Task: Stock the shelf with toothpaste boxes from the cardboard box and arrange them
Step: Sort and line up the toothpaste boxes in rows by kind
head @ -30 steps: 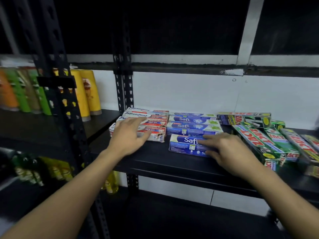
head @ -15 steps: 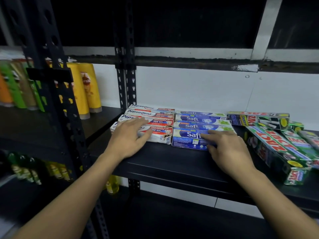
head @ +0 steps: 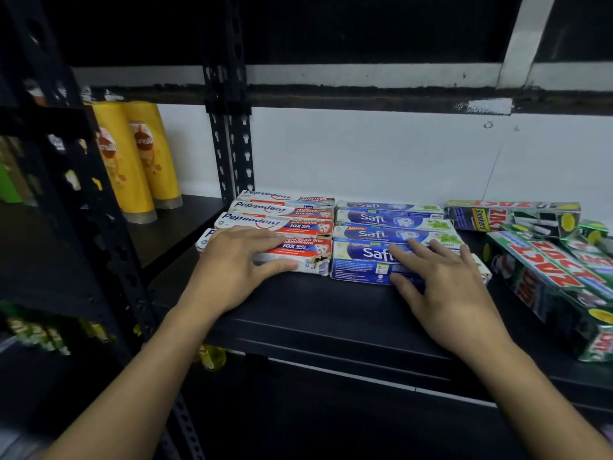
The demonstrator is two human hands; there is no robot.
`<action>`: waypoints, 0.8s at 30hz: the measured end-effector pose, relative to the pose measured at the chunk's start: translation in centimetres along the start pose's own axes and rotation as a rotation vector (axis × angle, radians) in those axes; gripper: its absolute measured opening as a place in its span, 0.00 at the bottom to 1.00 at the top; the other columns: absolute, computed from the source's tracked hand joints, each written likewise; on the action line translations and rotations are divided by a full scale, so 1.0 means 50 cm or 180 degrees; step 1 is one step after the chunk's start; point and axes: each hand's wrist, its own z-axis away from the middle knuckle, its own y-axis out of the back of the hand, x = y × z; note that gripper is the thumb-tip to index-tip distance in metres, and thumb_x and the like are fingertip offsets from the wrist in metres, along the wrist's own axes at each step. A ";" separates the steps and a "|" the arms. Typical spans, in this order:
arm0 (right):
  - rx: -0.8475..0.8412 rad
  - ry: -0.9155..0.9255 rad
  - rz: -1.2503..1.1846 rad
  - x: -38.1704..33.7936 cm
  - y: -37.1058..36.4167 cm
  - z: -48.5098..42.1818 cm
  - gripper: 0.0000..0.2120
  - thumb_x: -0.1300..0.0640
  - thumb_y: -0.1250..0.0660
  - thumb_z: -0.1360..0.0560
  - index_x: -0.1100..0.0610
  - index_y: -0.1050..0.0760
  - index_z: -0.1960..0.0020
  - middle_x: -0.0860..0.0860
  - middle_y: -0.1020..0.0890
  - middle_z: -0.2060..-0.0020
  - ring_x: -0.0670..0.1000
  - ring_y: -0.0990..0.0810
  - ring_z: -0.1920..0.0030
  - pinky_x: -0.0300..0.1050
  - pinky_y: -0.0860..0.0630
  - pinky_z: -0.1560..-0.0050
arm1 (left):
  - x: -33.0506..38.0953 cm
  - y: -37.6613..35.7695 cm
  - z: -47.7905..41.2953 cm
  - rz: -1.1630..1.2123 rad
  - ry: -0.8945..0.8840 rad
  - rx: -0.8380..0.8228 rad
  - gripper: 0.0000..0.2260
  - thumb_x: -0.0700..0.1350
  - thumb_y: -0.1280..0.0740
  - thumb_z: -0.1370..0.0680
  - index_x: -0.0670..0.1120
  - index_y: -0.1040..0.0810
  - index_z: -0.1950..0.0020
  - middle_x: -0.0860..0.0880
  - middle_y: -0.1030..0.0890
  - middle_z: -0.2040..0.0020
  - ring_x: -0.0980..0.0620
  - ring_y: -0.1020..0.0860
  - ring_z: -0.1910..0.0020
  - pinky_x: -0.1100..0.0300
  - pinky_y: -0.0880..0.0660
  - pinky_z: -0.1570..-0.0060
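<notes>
A person's left hand (head: pixel 238 263) lay flat on the front Pepsodent box (head: pixel 308 257), fingers straight across its top and thumb against its front face. The right hand (head: pixel 441 287) rested spread wide on the front Safi box (head: pixel 360 262), fingers reaching toward eleven o'clock over the lid and thumb along the front face. Neither hand curled around its box.

Both boxes sat on the black shelf (head: pixel 331 313), end to end and touching, the red-and-white one at nine o'clock of the blue one. The near right corner of the front Pepsodent box was torn. Behind them, toward twelve o'clock, more Pepsodent boxes (head: pixel 265 222) and Safi boxes (head: pixel 381 219) lay in two tight rows side by side, running back to the white wall (head: pixel 365 154).

At three o'clock of the Safi rows, green Zact boxes (head: pixel 557 270) lay loose at an angle, several overlapping. One of them lay crosswise along the wall.

At ten o'clock of the left hand, past a black post (head: pixel 232 144), two yellow bottles (head: pixel 146 161) stood upright on the neighbouring shelf. Green bottles (head: pixel 10 180) farther toward nine o'clock were too blurred to read.
</notes>
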 end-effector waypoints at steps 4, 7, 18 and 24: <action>-0.0026 -0.0011 0.0011 -0.004 0.002 0.000 0.23 0.42 0.44 0.20 0.40 0.37 0.25 0.46 0.34 0.25 0.54 0.42 0.23 0.59 0.57 0.24 | -0.007 -0.001 0.000 0.0095 -0.0006 0.0012 0.30 0.69 0.36 0.33 0.53 0.18 0.39 0.53 0.18 0.39 0.54 0.24 0.37 0.60 0.33 0.33; -0.0036 0.0001 0.0005 -0.005 0.003 -0.002 0.23 0.42 0.44 0.20 0.40 0.37 0.25 0.45 0.34 0.25 0.54 0.42 0.23 0.60 0.57 0.23 | -0.010 -0.002 -0.001 0.0143 -0.0008 0.0008 0.29 0.69 0.35 0.33 0.53 0.17 0.40 0.52 0.18 0.39 0.55 0.23 0.37 0.57 0.31 0.32; -0.0011 -0.0022 -0.0067 -0.009 0.007 0.004 0.23 0.45 0.41 0.20 0.42 0.37 0.25 0.47 0.34 0.25 0.55 0.41 0.23 0.61 0.56 0.23 | 0.001 0.008 0.008 0.0217 0.0080 0.0070 0.29 0.70 0.35 0.34 0.55 0.18 0.40 0.55 0.19 0.38 0.57 0.25 0.36 0.57 0.33 0.31; -0.0218 -0.0075 0.0093 -0.017 0.012 0.003 0.28 0.36 0.50 0.21 0.40 0.47 0.22 0.46 0.42 0.22 0.52 0.50 0.21 0.58 0.61 0.23 | 0.001 0.007 -0.006 0.0410 0.0111 0.0381 0.23 0.66 0.38 0.24 0.53 0.16 0.40 0.57 0.18 0.41 0.61 0.23 0.39 0.58 0.28 0.35</action>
